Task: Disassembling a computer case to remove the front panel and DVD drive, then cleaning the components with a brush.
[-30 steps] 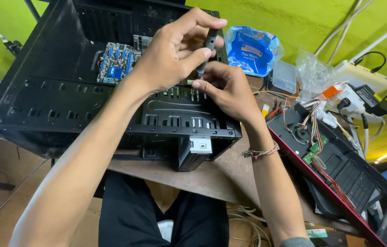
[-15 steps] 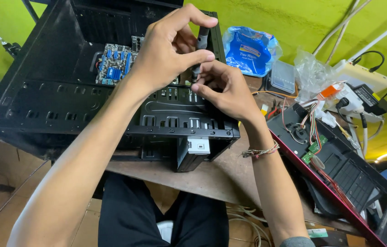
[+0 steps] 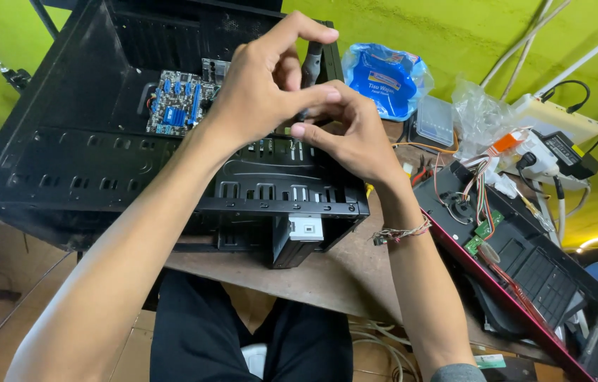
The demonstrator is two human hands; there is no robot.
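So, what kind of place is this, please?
Probably a small computer repair bench. An open black computer case with a blue circuit board inside lies on a worn wooden table, and a detached front panel with loose wires lies beside it, near both hands.

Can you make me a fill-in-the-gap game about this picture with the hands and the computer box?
1. Both hands meet above the open black computer case, which lies on a ____ table.
2. The circuit board inside the case is mostly ____.
3. The wall behind is ____.
4. The thread bracelet is on the ____ wrist.

Missing words: wooden; blue; yellow-green; right
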